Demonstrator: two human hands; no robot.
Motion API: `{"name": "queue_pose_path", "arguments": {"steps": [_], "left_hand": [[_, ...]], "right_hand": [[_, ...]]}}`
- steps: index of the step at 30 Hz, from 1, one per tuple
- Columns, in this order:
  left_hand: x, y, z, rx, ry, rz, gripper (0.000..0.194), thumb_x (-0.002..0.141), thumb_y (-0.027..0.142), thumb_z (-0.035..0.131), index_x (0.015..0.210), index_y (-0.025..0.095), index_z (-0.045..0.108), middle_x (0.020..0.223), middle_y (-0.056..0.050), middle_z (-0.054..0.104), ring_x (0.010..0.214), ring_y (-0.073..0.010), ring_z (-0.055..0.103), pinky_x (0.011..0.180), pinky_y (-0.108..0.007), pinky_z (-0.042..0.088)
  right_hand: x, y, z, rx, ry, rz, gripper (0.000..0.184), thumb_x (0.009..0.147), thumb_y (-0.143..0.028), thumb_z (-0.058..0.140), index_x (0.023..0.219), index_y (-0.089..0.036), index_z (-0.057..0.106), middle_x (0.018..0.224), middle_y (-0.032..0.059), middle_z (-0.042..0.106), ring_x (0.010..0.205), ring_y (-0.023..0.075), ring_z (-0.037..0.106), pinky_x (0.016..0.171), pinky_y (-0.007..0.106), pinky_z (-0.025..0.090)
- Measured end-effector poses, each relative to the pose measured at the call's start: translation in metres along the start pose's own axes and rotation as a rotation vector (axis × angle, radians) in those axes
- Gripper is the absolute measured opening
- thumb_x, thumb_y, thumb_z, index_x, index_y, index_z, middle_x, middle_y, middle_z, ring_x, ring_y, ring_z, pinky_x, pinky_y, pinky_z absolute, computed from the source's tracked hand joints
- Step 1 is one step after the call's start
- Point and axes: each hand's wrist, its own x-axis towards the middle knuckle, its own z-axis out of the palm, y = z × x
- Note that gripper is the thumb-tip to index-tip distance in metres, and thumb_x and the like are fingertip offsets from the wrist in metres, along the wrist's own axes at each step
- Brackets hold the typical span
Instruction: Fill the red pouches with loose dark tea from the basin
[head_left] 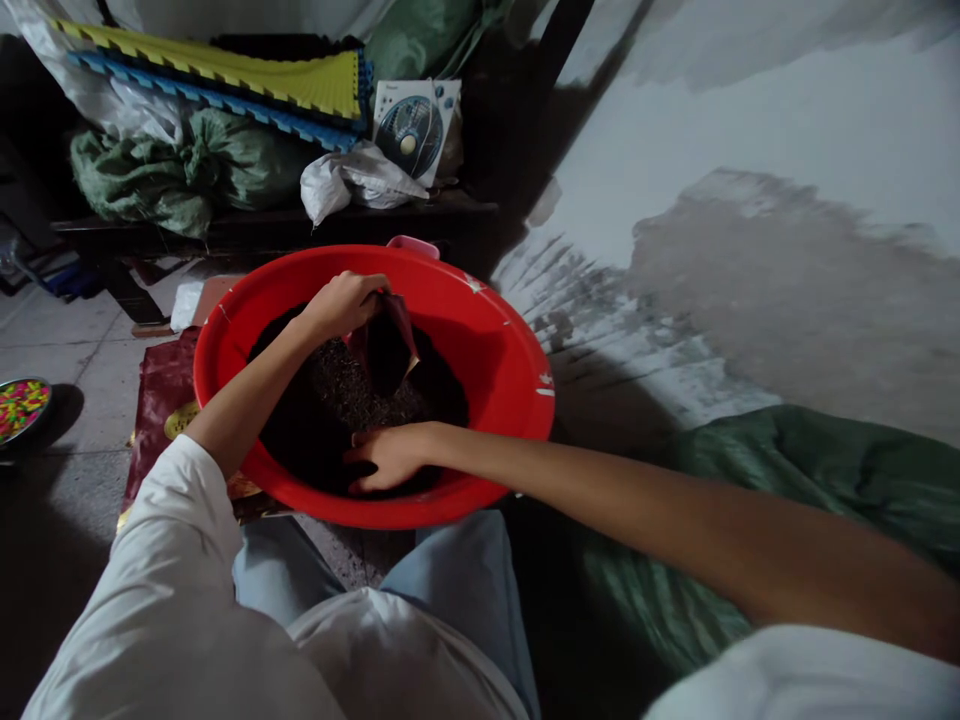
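Observation:
A big red plastic basin (504,345) stands in front of my knees, holding dark, loose, leaf-like bits (341,385) whose exact kind I cannot make out. Above them my left hand (346,304) grips the top edge of a dark red packet (403,325), which is tilted with its dark mouth facing me. My right hand (396,456) is low in the near part of the basin, touching the dark bits. Its thumb and fingers are apart, and the fingertips are partly lost in shadow.
A maroon printed bag (159,400) lies left of the basin. Further left is a bowl of colourful pieces (24,405). Behind, a dark bench (465,207) carries sacks, foam mats (300,85) and a boxed fan (412,135). At right are a green sack (795,470) and a peeling wall (750,240).

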Motion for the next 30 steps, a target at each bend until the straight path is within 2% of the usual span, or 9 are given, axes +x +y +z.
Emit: {"name": "queue_pose_path", "arguments": {"steps": [5, 11, 13, 16, 20, 22, 26, 28, 30], "left_hand": [[0.001, 0.001, 0.001, 0.005, -0.011, -0.010, 0.045, 0.097, 0.013, 0.052, 0.128, 0.018, 0.083, 0.114, -0.014, 0.084, 0.101, -0.0232, 0.081, 0.090, -0.031, 0.061], [0.000, 0.000, -0.001, 0.024, -0.028, -0.002, 0.047, 0.095, 0.013, 0.053, 0.131, 0.017, 0.083, 0.110, -0.013, 0.085, 0.097, -0.0236, 0.080, 0.089, -0.032, 0.060], [0.000, 0.000, -0.002, 0.031, -0.037, 0.013, 0.048, 0.094, 0.013, 0.054, 0.131, 0.017, 0.082, 0.108, -0.013, 0.085, 0.095, -0.0245, 0.080, 0.089, -0.033, 0.060], [0.000, -0.001, -0.002, 0.020, -0.044, 0.041, 0.046, 0.094, 0.013, 0.055, 0.130, 0.018, 0.083, 0.106, -0.013, 0.085, 0.096, -0.0252, 0.080, 0.090, -0.033, 0.059], [0.001, -0.007, 0.001, -0.036, -0.048, 0.051, 0.041, 0.099, 0.015, 0.055, 0.129, 0.018, 0.082, 0.113, -0.012, 0.085, 0.099, -0.0240, 0.080, 0.093, -0.034, 0.059], [0.001, -0.010, 0.002, -0.048, -0.033, 0.032, 0.040, 0.100, 0.016, 0.055, 0.130, 0.018, 0.081, 0.117, -0.012, 0.085, 0.102, -0.0242, 0.079, 0.095, -0.034, 0.059], [0.000, -0.012, -0.001, -0.020, -0.040, -0.017, 0.041, 0.100, 0.017, 0.055, 0.132, 0.022, 0.081, 0.114, -0.010, 0.085, 0.101, -0.0239, 0.080, 0.092, -0.034, 0.059], [-0.002, -0.010, -0.005, 0.036, -0.038, -0.052, 0.041, 0.100, 0.018, 0.055, 0.132, 0.024, 0.081, 0.117, -0.010, 0.085, 0.105, -0.0260, 0.079, 0.093, -0.035, 0.059], [-0.003, -0.006, -0.009, 0.097, -0.040, -0.089, 0.041, 0.099, 0.019, 0.056, 0.131, 0.026, 0.081, 0.120, -0.009, 0.084, 0.111, -0.0286, 0.079, 0.095, -0.037, 0.059]], "right_hand": [[-0.014, 0.013, 0.000, 0.071, 0.014, -0.023, 0.064, 0.095, -0.038, 0.078, 0.154, -0.014, 0.070, 0.156, 0.0161, 0.070, 0.141, 0.0320, 0.069, 0.114, 0.035, 0.053], [-0.017, 0.015, -0.002, -0.030, 0.123, -0.019, 0.063, 0.089, -0.029, 0.085, 0.150, -0.021, 0.072, 0.139, 0.0141, 0.078, 0.122, 0.0319, 0.077, 0.095, 0.035, 0.060], [-0.023, 0.017, -0.009, -0.186, 0.243, -0.048, 0.058, 0.092, -0.031, 0.085, 0.148, -0.022, 0.073, 0.138, 0.0151, 0.076, 0.119, 0.0334, 0.076, 0.094, 0.038, 0.062], [-0.031, 0.031, -0.029, -0.450, 0.523, -0.082, 0.048, 0.097, -0.025, 0.081, 0.144, -0.021, 0.072, 0.144, 0.0173, 0.068, 0.129, 0.0354, 0.069, 0.099, 0.044, 0.064], [-0.034, 0.064, -0.049, -0.582, 0.877, 0.137, 0.057, 0.097, -0.010, 0.073, 0.152, -0.024, 0.066, 0.154, 0.0179, 0.060, 0.140, 0.0379, 0.059, 0.103, 0.050, 0.066], [-0.032, 0.079, -0.051, -0.573, 0.962, 0.180, 0.062, 0.100, -0.014, 0.072, 0.159, -0.028, 0.061, 0.160, 0.0174, 0.055, 0.144, 0.0385, 0.055, 0.112, 0.057, 0.062], [-0.036, 0.099, -0.040, -0.538, 1.045, 0.097, 0.065, 0.106, -0.034, 0.071, 0.168, -0.032, 0.051, 0.176, 0.0162, 0.040, 0.156, 0.0397, 0.045, 0.126, 0.064, 0.049], [-0.044, 0.105, -0.032, -0.540, 1.055, 0.098, 0.074, 0.103, -0.043, 0.077, 0.170, -0.035, 0.046, 0.181, 0.0150, 0.033, 0.162, 0.0417, 0.037, 0.131, 0.069, 0.039], [-0.052, 0.112, -0.026, -0.506, 1.044, 0.170, 0.089, 0.096, -0.051, 0.084, 0.173, -0.035, 0.041, 0.184, 0.0161, 0.026, 0.166, 0.0451, 0.030, 0.133, 0.072, 0.032]]}}
